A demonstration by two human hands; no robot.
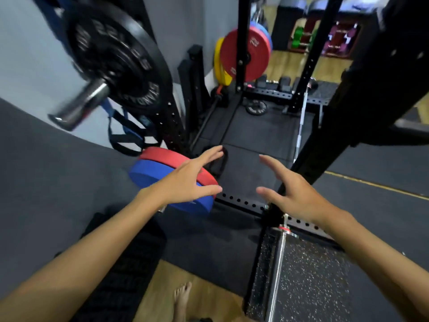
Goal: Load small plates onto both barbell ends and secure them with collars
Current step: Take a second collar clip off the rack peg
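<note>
**Empty hands, bare foot under the load path**

Both hands are spread and grasp nothing: the left hand (185, 180) hovers over the red plate (178, 162) stacked on a blue plate (167, 184), the right hand (290, 191) just across from that stack. No collar can be made out. The barbell sleeve (83, 102) juts out up and left of the stack, black plates (118, 61) already on it. A bare foot (182, 298) stands below the stack; a plate slipping from a loose grip would likely drop toward it. The view is blurred, so a hurried reach may misjudge the rim.
</note>
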